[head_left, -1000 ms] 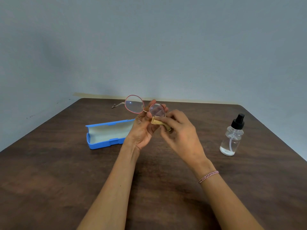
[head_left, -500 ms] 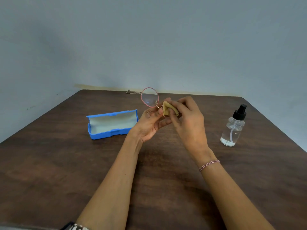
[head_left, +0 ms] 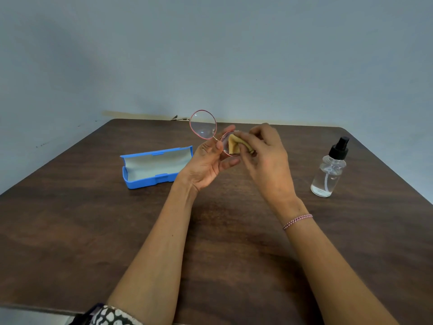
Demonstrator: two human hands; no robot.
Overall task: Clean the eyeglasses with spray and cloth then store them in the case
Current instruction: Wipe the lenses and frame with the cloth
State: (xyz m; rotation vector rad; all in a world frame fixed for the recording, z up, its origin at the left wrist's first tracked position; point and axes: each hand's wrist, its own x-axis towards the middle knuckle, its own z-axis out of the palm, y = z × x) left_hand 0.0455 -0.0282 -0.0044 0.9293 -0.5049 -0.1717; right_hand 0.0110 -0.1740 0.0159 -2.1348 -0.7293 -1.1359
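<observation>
Left hand pinches eyeglasses at the bridge; right hand pinches cloth on the nearer lens. Best: light circular strokes, frame kept steady.

Dark wooden table (rounded far corners); pale blue-grey wall behind it.

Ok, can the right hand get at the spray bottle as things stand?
Probably yes: the right hand pinches the cloth on the glasses, but the bottle stands in the open on the table beside it, nothing between.
</observation>
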